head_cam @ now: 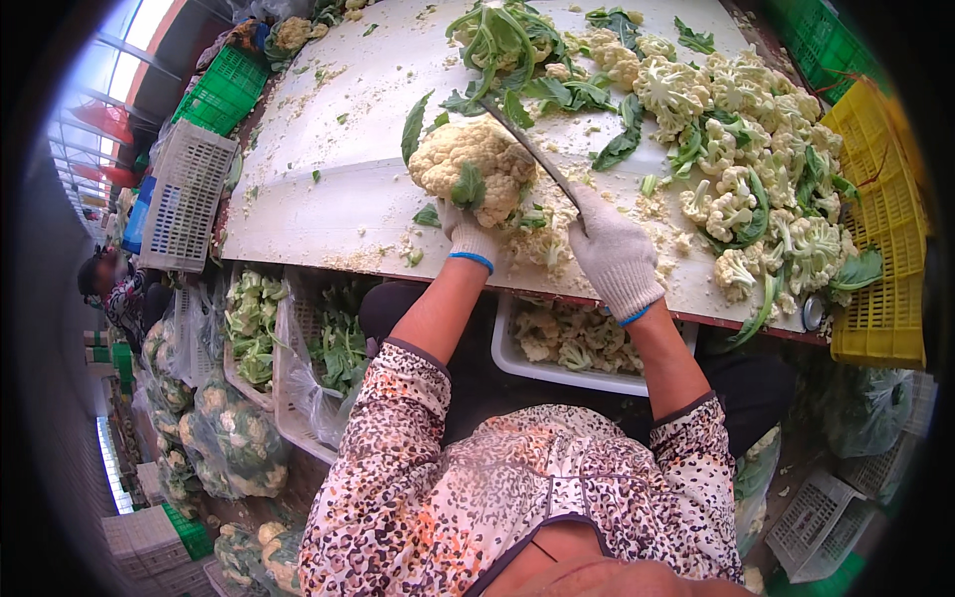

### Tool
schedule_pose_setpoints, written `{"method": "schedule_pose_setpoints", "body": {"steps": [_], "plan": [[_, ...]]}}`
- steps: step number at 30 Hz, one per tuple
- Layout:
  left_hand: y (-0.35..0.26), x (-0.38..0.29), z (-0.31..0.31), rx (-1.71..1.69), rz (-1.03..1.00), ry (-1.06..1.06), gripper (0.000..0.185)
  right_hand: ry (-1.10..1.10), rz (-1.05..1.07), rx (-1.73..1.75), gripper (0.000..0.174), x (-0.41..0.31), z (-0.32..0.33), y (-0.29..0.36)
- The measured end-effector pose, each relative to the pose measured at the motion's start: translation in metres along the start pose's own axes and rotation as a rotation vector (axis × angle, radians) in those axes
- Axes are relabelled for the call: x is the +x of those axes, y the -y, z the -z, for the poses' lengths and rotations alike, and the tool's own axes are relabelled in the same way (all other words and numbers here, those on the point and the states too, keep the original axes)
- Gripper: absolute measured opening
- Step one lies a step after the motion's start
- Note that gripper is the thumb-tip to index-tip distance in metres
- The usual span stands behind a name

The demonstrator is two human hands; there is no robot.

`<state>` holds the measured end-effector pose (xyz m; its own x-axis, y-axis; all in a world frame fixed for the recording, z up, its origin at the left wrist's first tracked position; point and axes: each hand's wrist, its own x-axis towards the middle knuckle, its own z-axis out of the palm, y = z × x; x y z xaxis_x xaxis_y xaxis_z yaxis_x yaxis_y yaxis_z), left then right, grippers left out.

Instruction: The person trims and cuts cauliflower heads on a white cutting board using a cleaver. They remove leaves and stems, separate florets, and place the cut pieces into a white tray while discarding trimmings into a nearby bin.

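Observation:
My left hand (468,230), in a white knit glove with a blue cuff edge, grips a cauliflower head (466,164) from below at the table's near edge. Its fingers are mostly hidden under the head, and a few green leaves cling to it. In my gloved right hand (613,246) is a knife (541,158) with a long dark blade, its handle covered by my fingers. The blade slants up and left, passing over or beside the head's right side; whether it touches cannot be told. Cauliflower crumbs (548,242) lie between my hands on the white tabletop (321,186).
Cut florets (776,164) are heaped on the right, beside a yellow crate (880,224). Leafy cauliflower (503,45) lies at the back. Under the table edge, a white tub (571,379) holds florets. Crates of trimmings (254,321) and bagged cauliflowers (235,436) stand left, near another person (123,295).

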<state>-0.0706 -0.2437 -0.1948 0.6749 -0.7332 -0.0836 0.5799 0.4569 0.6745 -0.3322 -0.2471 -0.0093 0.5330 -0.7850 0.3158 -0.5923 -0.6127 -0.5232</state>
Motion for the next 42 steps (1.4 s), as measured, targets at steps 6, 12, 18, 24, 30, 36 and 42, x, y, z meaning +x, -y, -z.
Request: {"method": "schedule_pose_setpoints", "body": {"steps": [6, 12, 18, 24, 30, 36, 42], "plan": [[-0.054, -0.045, -0.073, -0.205, 0.328, -0.073, 0.070, -0.114, 0.120, 0.087, 0.044, -0.002, 0.006, 0.000], [-0.064, -0.039, -0.073, -0.080, 0.312, 0.031, 0.059, -0.043, 0.096, 0.113, 0.046, -0.002, 0.014, 0.009], [-0.064, -0.017, -0.059, -0.107, 0.154, 0.090, 0.048, 0.020, 0.285, -0.207, 0.051, 0.009, 0.022, 0.020], [-0.074, 0.003, -0.068, -0.334, 0.128, 0.244, 0.049, -0.107, 0.422, -0.083, 0.052, 0.000, 0.025, 0.006], [-0.109, 0.050, 0.014, 0.856, -0.314, 0.437, 0.044, -0.090, 0.429, 0.142, 0.049, -0.013, 0.034, -0.004], [-0.115, 0.026, -0.022, -0.058, 0.076, 0.246, 0.043, -0.124, 0.170, 0.334, 0.047, -0.026, 0.020, -0.021], [-0.109, 0.013, -0.034, -0.120, 0.116, 0.182, 0.042, -0.123, 0.097, 0.430, 0.049, -0.021, 0.009, -0.010]]}}
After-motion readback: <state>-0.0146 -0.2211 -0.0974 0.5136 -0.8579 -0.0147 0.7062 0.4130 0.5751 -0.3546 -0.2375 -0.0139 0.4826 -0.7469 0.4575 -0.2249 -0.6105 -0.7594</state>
